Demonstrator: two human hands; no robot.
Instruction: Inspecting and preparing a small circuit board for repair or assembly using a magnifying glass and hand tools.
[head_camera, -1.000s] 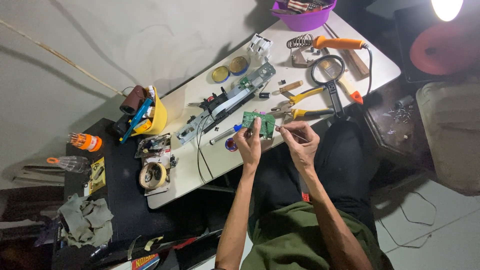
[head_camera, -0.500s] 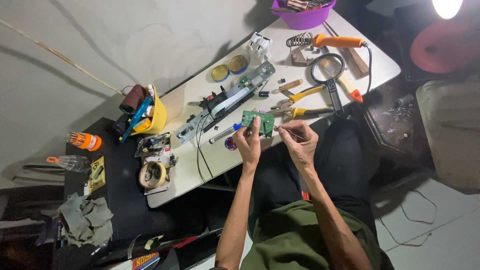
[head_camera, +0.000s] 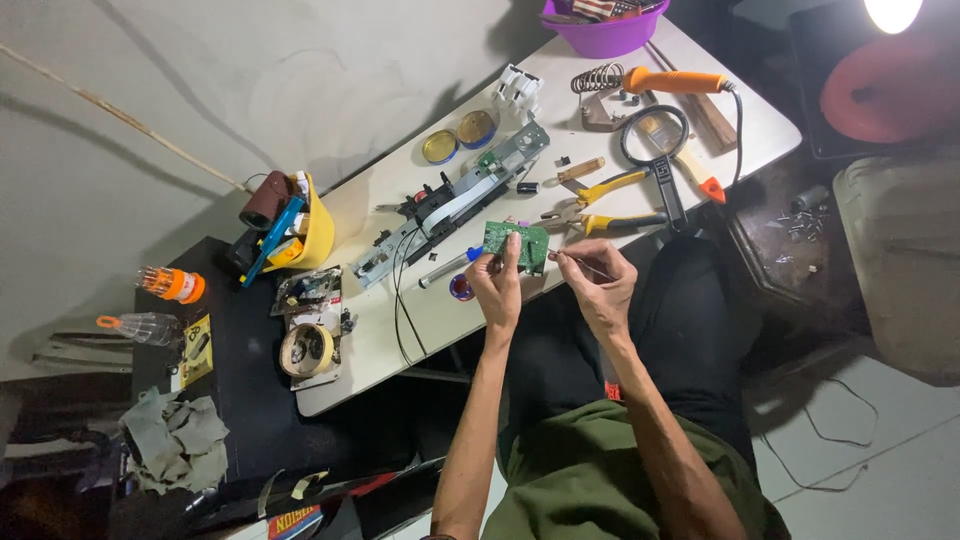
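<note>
Item: green circuit board (head_camera: 517, 243), small, rect. Loc: held above near edge of white table (head_camera: 400, 330), just in front of person's lap. Grip: left hand (head_camera: 497, 288) closed on board, thumb + fingers pinching its lower left edge; board sticks up and to the right from fingertips, face toward camera.

Right hand (head_camera: 600, 285): narrow pinch on thin metal tool (head_camera: 578, 264), poss. tweezers or probe, can't tell which. Tip points left, at board's right edge; contact w/ board unclear.

Nearby on table:
- yellow-handled pliers (head_camera: 600, 203), just beyond board
- magnifying glass (head_camera: 657, 150), black frame
- soldering iron (head_camera: 672, 81), orange handle, on coil stand
- long metal drive assy (head_camera: 450, 200) w/ ribbon cable, left of board
- two round tins (head_camera: 458, 138)
- purple bowl (head_camera: 603, 25), far edge
- yellow container (head_camera: 305, 230), table's left end
- tape roll (head_camera: 306, 348)
</note>
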